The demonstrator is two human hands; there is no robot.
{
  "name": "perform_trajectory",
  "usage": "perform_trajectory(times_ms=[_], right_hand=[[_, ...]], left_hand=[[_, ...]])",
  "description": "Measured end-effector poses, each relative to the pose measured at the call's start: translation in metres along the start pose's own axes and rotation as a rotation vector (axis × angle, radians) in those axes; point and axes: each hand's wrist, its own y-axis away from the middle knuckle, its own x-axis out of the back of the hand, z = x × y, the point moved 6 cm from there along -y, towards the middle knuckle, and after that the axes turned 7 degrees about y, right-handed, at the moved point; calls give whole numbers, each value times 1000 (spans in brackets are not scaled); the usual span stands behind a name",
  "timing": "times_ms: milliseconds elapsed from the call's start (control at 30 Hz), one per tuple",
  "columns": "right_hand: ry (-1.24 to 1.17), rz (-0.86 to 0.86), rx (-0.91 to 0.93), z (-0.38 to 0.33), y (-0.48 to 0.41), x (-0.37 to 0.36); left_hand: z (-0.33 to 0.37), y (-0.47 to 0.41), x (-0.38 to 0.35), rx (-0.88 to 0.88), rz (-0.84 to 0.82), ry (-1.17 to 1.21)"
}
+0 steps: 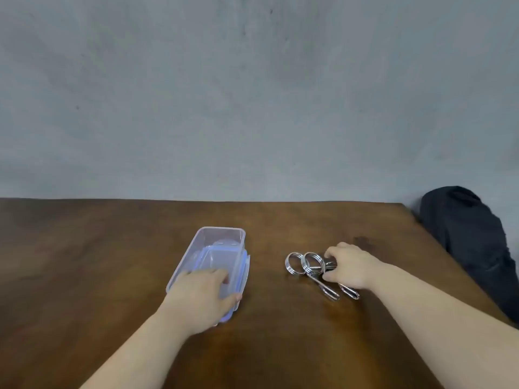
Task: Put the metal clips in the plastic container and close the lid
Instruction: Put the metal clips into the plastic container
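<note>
A clear plastic container (217,240) lies on the brown wooden table, left of centre. Its blue-edged lid (243,272) seems to sit inside or under it. My left hand (203,296) rests on the container's near end, fingers curled over the near right corner and the lid's edge. To the right lie shiny metal clips (307,265) with round coiled ends and long looped handles. My right hand (349,265) lies over their right side, fingers closing around them; the clips still touch the table.
The wooden table (112,262) runs back to a grey wall. A dark cloth bundle (471,242) sits off the table's right edge, past the clips.
</note>
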Motion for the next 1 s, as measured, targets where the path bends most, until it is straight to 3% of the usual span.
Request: perform_trajectory(times_ms=[233, 500, 767, 1000], right_hand=[[56, 20, -19, 5, 0, -12], [-203, 31, -73, 31, 2, -19], [-411, 142, -91, 39, 8, 20], [-283, 170, 204, -60, 14, 76]], left_hand=[[-3, -2, -22, -67, 6, -38], [-7, -1, -28, -216, 65, -119], [-7, 1, -29, -306, 123, -13], [4, 3, -28, -504, 148, 2]])
